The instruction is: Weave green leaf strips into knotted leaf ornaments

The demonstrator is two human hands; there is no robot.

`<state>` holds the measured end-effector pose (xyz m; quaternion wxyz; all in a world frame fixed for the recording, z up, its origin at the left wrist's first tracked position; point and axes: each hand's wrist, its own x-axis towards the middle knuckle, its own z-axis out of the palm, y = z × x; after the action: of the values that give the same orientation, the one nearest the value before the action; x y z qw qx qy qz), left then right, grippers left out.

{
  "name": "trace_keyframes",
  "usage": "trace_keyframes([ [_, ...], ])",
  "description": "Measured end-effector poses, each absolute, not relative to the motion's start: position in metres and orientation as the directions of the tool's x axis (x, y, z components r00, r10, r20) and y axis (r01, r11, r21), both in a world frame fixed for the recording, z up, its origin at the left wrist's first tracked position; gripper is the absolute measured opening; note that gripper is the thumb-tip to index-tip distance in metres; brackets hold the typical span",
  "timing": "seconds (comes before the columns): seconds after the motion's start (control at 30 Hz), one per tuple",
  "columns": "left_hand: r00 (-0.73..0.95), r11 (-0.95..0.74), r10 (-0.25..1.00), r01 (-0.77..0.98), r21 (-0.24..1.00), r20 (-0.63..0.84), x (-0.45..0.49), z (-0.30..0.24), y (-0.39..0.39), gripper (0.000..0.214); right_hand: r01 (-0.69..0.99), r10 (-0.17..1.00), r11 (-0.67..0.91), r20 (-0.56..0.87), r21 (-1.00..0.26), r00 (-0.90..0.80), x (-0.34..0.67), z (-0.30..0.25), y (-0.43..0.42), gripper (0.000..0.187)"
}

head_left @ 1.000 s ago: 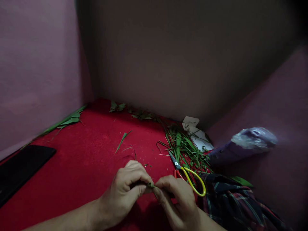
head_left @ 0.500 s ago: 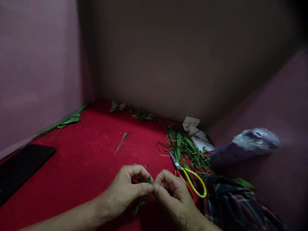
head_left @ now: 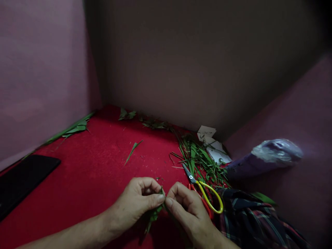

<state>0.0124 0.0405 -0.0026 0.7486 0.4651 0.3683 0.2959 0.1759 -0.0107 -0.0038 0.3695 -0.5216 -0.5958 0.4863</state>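
My left hand (head_left: 135, 204) and my right hand (head_left: 188, 211) meet low in the middle of the view, over a red cloth surface (head_left: 90, 173). Both pinch one small piece of folded green leaf (head_left: 155, 212), thumbs and forefingers pressed together at its top; its lower end hangs below my left fingers. Just right of my right hand lie scissors (head_left: 204, 193) with one yellow and one red handle, blades pointing away from me.
A heap of cut green leaf strips (head_left: 199, 160) lies behind the scissors, with white paper (head_left: 211, 145) beyond. More leaves (head_left: 75, 129) lie along the left wall and back edge. A black flat object (head_left: 23, 178) sits at left; plaid cloth (head_left: 254, 218) and a purple wrapped bundle (head_left: 269, 155) at right.
My hands have drawn a little toward me and opened their curl; the leaf piece now hangs lower below my left fingers than a second ago.
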Motion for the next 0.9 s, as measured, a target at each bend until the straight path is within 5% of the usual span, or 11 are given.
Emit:
trace_keyframes([
  [0.9, 0.584, 0.374, 0.777, -0.129, 0.918, -0.234, 0.0122, -0.0031, 0.0446, 0.037, 0.267, 0.98, -0.012, -0.064, -0.964, -0.188, 0.1747, -0.0091, -0.0096, 0.029],
])
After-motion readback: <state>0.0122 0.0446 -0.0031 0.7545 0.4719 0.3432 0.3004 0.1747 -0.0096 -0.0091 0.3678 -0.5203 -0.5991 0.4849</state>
